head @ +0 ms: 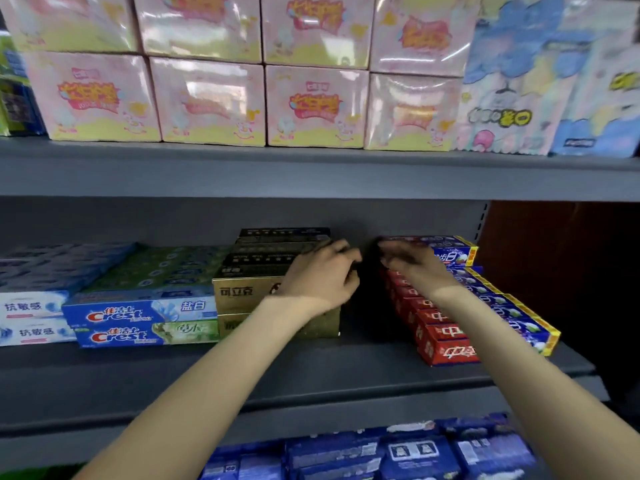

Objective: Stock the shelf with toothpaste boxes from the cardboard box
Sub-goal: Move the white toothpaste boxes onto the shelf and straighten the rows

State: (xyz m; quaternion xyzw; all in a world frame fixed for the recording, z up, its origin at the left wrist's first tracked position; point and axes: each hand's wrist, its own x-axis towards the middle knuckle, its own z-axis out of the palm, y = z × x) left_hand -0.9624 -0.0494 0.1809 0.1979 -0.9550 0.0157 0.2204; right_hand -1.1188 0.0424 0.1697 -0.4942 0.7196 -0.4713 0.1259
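- Both hands reach deep into the middle shelf (311,372), into the dark gap between the gold boxes (242,292) and the red boxes (440,336).
- Left hand (322,275): fingers curled, lying against the right end of the gold stack; whether it pinches anything I cannot tell, too blurred.
- Right hand (412,261): fingers bent, at the back over the far end of the red row; grip also cannot tell.
- Something dark seems to sit between the hands, possibly a dark box; too dim to say.
- Cardboard box is out of view; the toothpaste seen here is all on the shelf already.
- Step, my guess: seating or squaring a box in the gap. Do it well by pushing straight back, long edge parallel to the neighbours, label end facing out, front flush with the row.
- Don't nudge the red row; it already fans out at an angle.
- Materials: thin glossy card cartons, long and rectangular, slide easily on grey painted metal.
- Gold ones metallic print, stacked two high at the front.
- Crest boxes (142,318) to the left, blue and green, flat stacked.
- Purple boxes (519,318) beside the red, yellow edge trim.
- Upper shelf: pink packs (211,102) in shiny plastic wrap, soft-looking.
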